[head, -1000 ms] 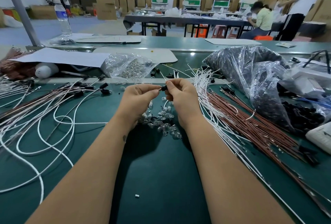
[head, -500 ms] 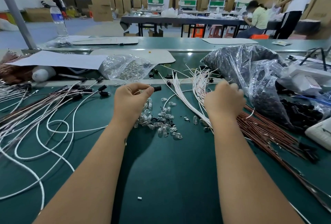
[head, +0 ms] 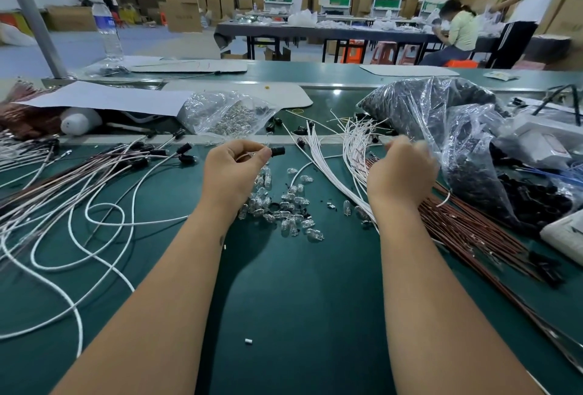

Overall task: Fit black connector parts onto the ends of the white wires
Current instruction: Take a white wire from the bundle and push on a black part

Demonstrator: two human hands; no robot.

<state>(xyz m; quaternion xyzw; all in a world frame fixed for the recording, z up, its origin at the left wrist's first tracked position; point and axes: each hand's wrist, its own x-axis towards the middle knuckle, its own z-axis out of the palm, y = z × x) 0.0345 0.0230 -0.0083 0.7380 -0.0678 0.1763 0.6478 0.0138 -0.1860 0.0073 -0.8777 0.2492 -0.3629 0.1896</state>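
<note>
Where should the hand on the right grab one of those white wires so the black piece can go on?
Probably near the far tip. The white wires lie fanned out with their bare ends pointing away, toward the bags. The right hand should pinch one wire from above, just short of its end, leaving the tip free for the black connector pinched in the left hand.

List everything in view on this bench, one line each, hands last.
black connector: one, black, pinched in left fingertips
white wires: bundle, white, centre-right, beside right hand
brown wires: bundle, reddish-brown, right
finished leads: many, white and brown, black-tipped, left
glass bulbs: loose pile, clear, centre
bulb bag: one, clear, behind
connector bag: one, clear with black parts, right
water bottle: one, clear, far left
left hand: holds connector
right hand: reaching at the wire ends; grip unclear
</note>
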